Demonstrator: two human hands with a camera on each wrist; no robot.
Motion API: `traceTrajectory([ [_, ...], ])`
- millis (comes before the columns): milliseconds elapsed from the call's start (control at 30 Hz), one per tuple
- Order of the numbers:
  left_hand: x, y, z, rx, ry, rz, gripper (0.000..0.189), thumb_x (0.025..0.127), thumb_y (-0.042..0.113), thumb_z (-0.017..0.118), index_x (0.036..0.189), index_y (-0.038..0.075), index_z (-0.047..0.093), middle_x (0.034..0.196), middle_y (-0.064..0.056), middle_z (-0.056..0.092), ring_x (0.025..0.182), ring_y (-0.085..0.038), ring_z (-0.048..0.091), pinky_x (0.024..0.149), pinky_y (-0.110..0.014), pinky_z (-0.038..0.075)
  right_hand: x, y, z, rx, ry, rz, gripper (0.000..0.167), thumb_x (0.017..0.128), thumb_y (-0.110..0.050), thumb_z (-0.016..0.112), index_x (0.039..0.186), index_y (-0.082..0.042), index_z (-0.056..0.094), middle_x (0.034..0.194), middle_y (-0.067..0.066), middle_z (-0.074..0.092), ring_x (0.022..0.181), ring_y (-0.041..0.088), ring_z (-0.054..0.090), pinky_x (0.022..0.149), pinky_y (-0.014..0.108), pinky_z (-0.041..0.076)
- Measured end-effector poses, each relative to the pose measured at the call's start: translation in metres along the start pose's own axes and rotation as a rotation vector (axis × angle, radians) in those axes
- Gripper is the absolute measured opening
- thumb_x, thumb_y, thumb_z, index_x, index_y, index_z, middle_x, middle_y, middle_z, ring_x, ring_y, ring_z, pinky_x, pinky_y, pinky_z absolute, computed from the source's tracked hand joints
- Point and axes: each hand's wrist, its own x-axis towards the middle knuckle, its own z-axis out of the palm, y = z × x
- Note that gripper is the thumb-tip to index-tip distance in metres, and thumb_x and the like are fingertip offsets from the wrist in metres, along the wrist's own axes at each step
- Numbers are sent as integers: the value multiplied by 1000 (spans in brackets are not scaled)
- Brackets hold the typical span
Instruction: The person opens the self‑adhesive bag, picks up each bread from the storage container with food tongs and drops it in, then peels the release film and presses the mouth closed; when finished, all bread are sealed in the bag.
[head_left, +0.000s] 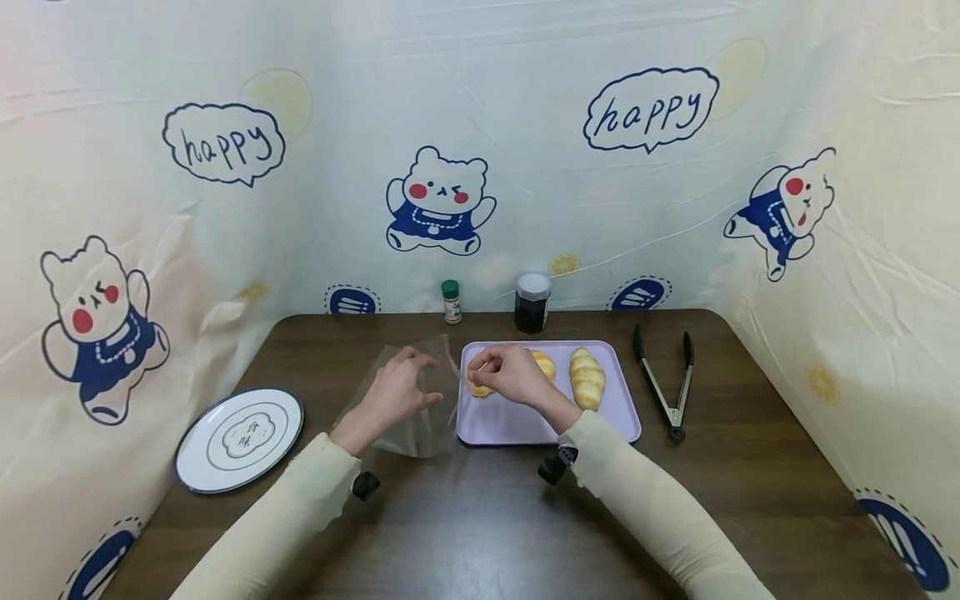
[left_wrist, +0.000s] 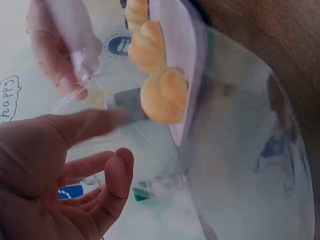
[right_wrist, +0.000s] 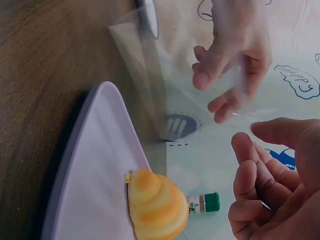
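Above the surface [head_left: 480,517], we see the right hand [head_left: 516,375] pinching the bag [head_left: 422,435] beside the tray [head_left: 498,429]; the left hand [head_left: 396,387] has parted fingers, contact unclear. The left wrist view shows a bun [left_wrist: 162,100] mostly hidden in the head view.

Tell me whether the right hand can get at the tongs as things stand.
Probably yes: the tongs lie uncovered on the table beside the tray. The right hand, though, seems to pinch the clear bag, so it would likely have to let go first.
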Motion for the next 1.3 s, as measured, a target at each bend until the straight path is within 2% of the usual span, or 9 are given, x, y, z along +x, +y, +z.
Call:
traceTrajectory([
  [100,0,0,0,-16,4,14,44,77,16,84,117,8,69,119,-17,61,86,-27,63,78,-46,56,-1,-1,0,1,-7,-9,10,91,-29,72,92,-20,76,80,-3,74,68,8,61,59,25,50],
  [200,-1,1,-1,-28,-4,13,40,76,8,82,114,9,69,121,-19,59,78,-24,61,70,-41,55,-2,-1,1,13,-34,-13,23,92,-38,70,90,-16,78,80,1,75,67,9,61,59,25,49],
  [300,-1,2,-2,-29,-15,-6,39,76,4,79,114,10,69,126,-20,56,75,-23,59,63,-33,52,-3,-3,2,22,-82,-25,36,91,-47,68,91,-13,78,79,1,76,67,8,63,59,25,48],
  [400,-1,3,-2,-37,-25,-29,40,77,2,76,116,11,69,129,-19,53,77,-23,58,58,-28,49,-5,-6,3,22,-115,-38,39,90,-52,67,89,-15,78,76,-3,76,69,8,65,60,25,48],
  [500,-1,4,-2,-60,-39,-44,42,79,1,72,120,11,68,131,-19,51,74,-22,57,54,-26,47,-5,-8,6,12,-130,-43,33,91,-51,66,86,-20,76,77,-5,75,71,9,64,62,26,48],
  [633,-1,4,-2,-70,-41,-39,46,80,-1,70,123,11,67,132,-19,49,66,-18,54,51,-25,44,-3,-6,10,-11,-134,-50,21,92,-41,69,82,-23,73,76,-6,74,70,7,60,62,25,45],
  [900,-1,0,-3,-31,-38,-18,51,77,-10,64,121,14,67,136,-21,45,51,-14,48,43,-24,41,-2,-2,7,-5,-93,-32,14,91,-24,68,79,-18,72,73,-6,73,67,6,61,58,23,43],
  [1133,-1,0,-3,-20,-65,-39,57,77,-12,59,128,11,65,136,-23,45,49,-14,46,42,-22,40,-2,0,1,-50,17,46,4,83,-19,68,85,-18,71,70,-5,71,62,8,58,55,24,43],
  [1300,0,3,-5,-53,-89,-67,59,76,-10,61,132,9,62,136,-22,44,52,-15,48,45,-24,42,-1,2,1,-65,18,25,9,89,-22,68,83,-17,74,69,-3,72,60,8,58,55,24,42],
])
